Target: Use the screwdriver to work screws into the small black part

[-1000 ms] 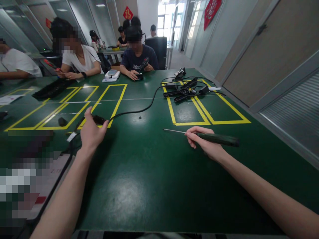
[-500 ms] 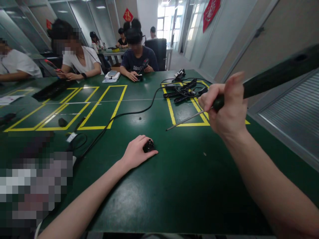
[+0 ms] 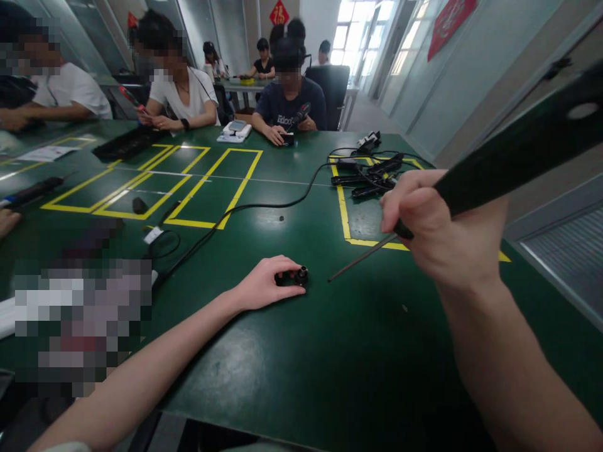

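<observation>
My left hand [image 3: 264, 282] rests on the green table, thumb and fingers closed around a small black round part [image 3: 300, 276] with a short metal stub on top. What kind of part it is, I cannot make out. Raised at the right, my right hand [image 3: 438, 226] grips an electric screwdriver [image 3: 522, 144] with a thick dark body and a pale round spot on its side. Its long thin bit slants down to the left. The bit's tip is to the right of the black part, apart from it.
A black cable [image 3: 264, 206] runs across the green table [image 3: 330, 370] to a heap of black cabled parts [image 3: 377, 172] at the back right. Yellow tape [image 3: 198, 223] marks rectangles. A small black block [image 3: 140, 205] lies left. Co-workers sit opposite, one person [image 3: 292, 103] handling a dark tool.
The view has swung left and tilted. The screwdriver's tip has come lower and nearer the black part. My left fingers now sit farther behind that part, leaving more of it showing.
</observation>
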A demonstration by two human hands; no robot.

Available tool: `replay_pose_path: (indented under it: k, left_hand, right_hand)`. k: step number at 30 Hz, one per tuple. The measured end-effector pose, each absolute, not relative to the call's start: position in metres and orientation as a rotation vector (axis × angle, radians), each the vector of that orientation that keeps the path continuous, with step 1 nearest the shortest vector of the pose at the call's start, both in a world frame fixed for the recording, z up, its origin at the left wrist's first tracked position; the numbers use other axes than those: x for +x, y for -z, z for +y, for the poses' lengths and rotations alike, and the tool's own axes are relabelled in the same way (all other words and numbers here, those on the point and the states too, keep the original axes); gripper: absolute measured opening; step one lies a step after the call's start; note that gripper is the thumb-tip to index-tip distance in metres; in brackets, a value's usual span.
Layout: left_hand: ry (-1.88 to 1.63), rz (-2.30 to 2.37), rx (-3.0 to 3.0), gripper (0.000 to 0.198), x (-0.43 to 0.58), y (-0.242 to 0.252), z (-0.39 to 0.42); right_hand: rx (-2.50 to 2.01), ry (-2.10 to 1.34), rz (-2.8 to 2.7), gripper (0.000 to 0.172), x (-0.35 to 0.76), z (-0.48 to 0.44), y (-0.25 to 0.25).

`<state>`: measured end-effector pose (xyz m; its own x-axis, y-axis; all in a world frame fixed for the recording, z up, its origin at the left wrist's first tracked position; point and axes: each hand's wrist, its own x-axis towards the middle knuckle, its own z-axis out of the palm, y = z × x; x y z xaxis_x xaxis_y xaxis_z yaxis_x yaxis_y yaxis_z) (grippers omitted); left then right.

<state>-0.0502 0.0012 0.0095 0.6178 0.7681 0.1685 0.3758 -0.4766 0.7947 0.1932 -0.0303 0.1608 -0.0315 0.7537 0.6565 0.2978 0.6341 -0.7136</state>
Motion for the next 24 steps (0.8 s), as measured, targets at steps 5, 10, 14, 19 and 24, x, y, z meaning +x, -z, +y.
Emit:
replay_pose_path:
  k: [5, 10, 14, 19, 24]
  left_hand:
    - [-0.675, 0.877, 2.141, 0.043, -0.049, -0.011, -0.003]
    - [-0.660, 0.868, 2.135, 0.036, -0.047, -0.012, -0.004]
    - [-0.665, 0.882, 2.126, 0.031, -0.045, -0.012, -0.005]
    - [-0.675, 0.886, 2.120, 0.030, -0.044, -0.011, -0.006]
    - [-0.663, 0.890, 2.097, 0.032, -0.044, -0.012, -0.006]
  right_hand:
    - [-0.836, -0.539, -1.662, 0.076, 0.181, -0.025, -0.151]
    - [-0.821, -0.723, -1.710, 0.078, 0.165, -0.024, -0.145]
    - [-0.836, -0.796, -1.753, 0.077, 0.160, -0.023, -0.140]
    - [-0.885, -0.803, -1.745, 0.078, 0.158, -0.019, -0.134]
    - [-0.899, -0.820, -1.781, 0.079, 0.157, -0.019, -0.133]
